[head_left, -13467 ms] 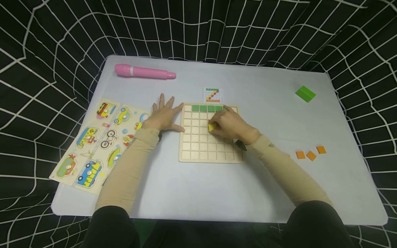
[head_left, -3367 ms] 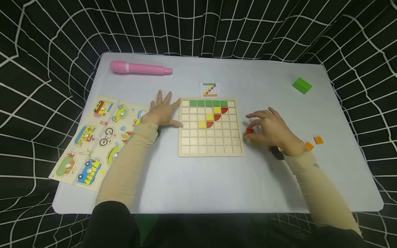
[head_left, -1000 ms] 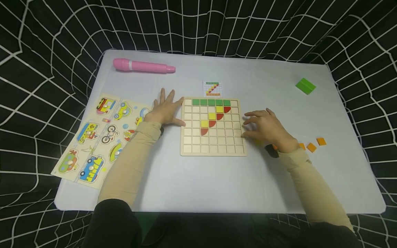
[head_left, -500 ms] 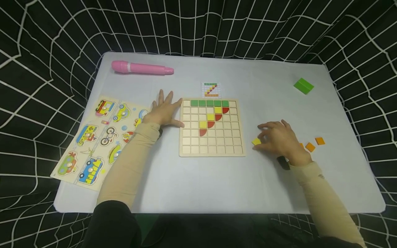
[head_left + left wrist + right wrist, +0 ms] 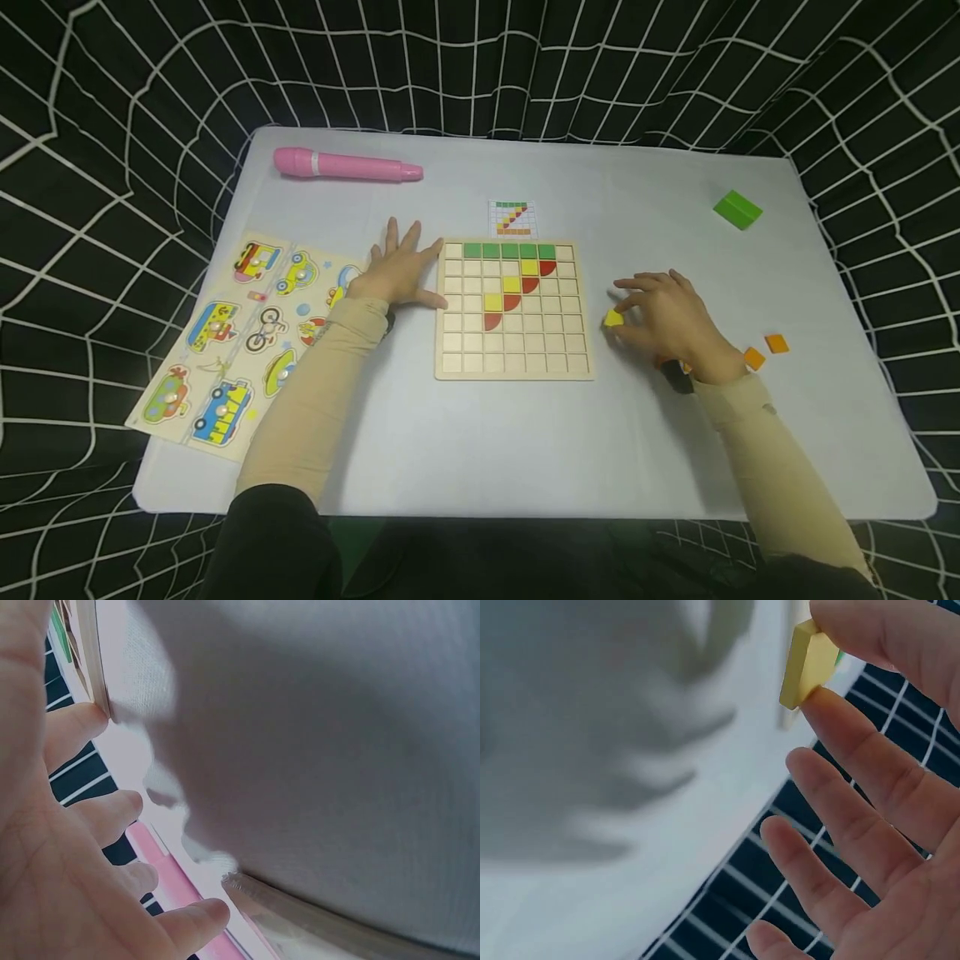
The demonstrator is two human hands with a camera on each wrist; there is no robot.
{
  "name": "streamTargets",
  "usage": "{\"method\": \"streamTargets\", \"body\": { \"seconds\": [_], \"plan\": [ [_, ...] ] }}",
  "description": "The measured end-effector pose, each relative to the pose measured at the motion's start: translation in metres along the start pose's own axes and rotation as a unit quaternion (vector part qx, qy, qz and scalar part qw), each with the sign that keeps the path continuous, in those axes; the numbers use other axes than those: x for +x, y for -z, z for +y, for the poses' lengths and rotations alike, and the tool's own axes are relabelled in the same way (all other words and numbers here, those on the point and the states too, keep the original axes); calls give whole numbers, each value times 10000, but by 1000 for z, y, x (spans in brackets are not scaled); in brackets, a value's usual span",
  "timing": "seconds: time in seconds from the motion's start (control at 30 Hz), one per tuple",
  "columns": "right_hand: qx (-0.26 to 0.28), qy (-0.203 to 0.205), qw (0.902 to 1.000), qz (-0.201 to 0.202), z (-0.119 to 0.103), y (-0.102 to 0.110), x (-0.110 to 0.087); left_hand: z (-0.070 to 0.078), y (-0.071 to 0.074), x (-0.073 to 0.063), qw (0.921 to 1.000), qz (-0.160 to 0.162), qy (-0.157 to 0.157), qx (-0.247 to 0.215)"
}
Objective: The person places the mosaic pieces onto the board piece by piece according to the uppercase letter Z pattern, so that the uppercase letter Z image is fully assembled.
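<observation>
A wooden grid board [image 5: 534, 342] lies mid-table. Its top row bears several green square tiles [image 5: 509, 251]; below them yellow squares [image 5: 511, 285] and red quarter-round tiles [image 5: 512, 302] step down diagonally to the left. My left hand [image 5: 393, 275] rests with spread fingers against the board's left edge, thumb and a finger touching it. To the right of the board, my right hand [image 5: 663, 312] pinches a yellow square tile [image 5: 808, 664] between thumb and index finger, the other fingers loosely extended. The tile is tilted and apart from the board.
A pattern card [image 5: 513, 219] lies behind the board. Orange tiles [image 5: 777, 343] are near the right forearm, some partly hidden by it. Green tiles [image 5: 738, 209] lie at far right, a pink toy microphone [image 5: 348, 165] at back left, a vehicle puzzle board [image 5: 247, 333] under the left forearm.
Over the span, yellow squares and red quarter-rounds have appeared diagonally on the board. In the last half second my right hand has picked up the yellow tile and moved slightly toward the board.
</observation>
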State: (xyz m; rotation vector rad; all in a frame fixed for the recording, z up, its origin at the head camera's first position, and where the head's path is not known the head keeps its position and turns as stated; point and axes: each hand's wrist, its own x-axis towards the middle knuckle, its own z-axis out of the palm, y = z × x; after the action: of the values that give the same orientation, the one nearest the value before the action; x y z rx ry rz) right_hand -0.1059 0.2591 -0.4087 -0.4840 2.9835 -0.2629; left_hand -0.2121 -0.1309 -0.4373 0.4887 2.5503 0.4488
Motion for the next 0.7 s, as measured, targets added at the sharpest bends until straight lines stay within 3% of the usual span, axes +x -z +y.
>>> {"method": "streamTargets", "body": {
  "seconds": [0.37,0.7],
  "plan": [
    [83,669,9974,-238,-50,-6,59,0,1,-3,10000,-19,35,-17],
    [195,1596,9855,-539,-113,-18,94,-1,1,-1,10000,-2,12,35]
  ]
}}
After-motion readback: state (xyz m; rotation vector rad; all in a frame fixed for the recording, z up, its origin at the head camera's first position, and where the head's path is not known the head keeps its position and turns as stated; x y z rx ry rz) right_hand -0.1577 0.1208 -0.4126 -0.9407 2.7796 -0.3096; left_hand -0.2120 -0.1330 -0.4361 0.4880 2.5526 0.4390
